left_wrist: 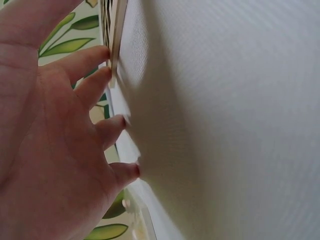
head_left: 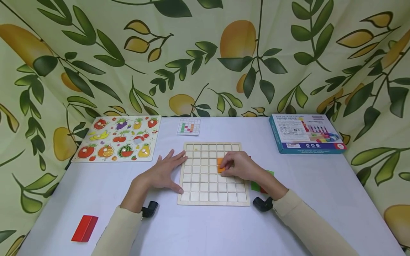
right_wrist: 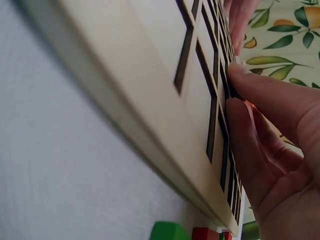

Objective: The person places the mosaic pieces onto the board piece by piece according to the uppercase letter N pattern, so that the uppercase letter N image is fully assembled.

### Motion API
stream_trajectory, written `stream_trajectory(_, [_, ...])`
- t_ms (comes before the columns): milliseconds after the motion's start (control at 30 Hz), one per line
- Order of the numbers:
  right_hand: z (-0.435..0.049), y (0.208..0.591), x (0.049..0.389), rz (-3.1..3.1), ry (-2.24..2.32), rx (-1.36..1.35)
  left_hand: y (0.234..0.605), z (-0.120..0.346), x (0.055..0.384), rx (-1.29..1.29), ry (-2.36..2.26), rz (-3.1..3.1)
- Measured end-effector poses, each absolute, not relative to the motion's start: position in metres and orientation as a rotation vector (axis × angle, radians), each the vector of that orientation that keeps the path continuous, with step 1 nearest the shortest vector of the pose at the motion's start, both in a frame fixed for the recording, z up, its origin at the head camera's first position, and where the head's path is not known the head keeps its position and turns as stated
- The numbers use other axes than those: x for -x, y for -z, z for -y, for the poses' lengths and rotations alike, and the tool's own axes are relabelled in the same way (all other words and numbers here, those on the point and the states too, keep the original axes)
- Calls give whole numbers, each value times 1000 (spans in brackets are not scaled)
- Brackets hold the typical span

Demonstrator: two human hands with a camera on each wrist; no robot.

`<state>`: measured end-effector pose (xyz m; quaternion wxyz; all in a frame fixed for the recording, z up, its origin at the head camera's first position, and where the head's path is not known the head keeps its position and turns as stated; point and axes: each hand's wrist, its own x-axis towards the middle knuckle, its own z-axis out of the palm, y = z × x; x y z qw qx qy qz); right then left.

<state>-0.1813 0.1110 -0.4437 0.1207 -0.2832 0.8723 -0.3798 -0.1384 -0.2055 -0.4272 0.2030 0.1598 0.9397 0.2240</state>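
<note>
The left hand (head_left: 161, 173) spreads its fingers against the pale wooden grid board (head_left: 213, 203) on smooth white cloth (head_left: 198, 231); over its square cells, the right hand (head_left: 240, 165) pinches a square-faced orange piece (head_left: 220, 170).

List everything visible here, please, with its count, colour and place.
Gridded board: one, pale wood, table middle
Orange pieces: two visible, on that board
Green pieces and red pieces: count unclear, right of it, partly hidden
Red block: one, near left
Fruit board: one, white, multicoloured fruit, far left
Pattern card: one, white with coloured squares, behind gridded board
Box: one, blue and white, far right
Table: one, white surface, underneath
Leafy backdrop: one, cream and green, behind
Wrist devices: two, black, at the wrists
Sleeves: two, beige, forearms
Left hand: one, at gridded board's left edge
Right hand: one, pinching an orange piece
</note>
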Motion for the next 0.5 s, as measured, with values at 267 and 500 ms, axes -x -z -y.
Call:
stream_trajectory(267, [-109, 445, 179, -2567, 1108, 818, 429, 205, 137, -445, -610, -2631])
stream_trajectory(500, [-108, 445, 180, -2593, 1099, 749, 426, 206, 137, -457, -624, -2629])
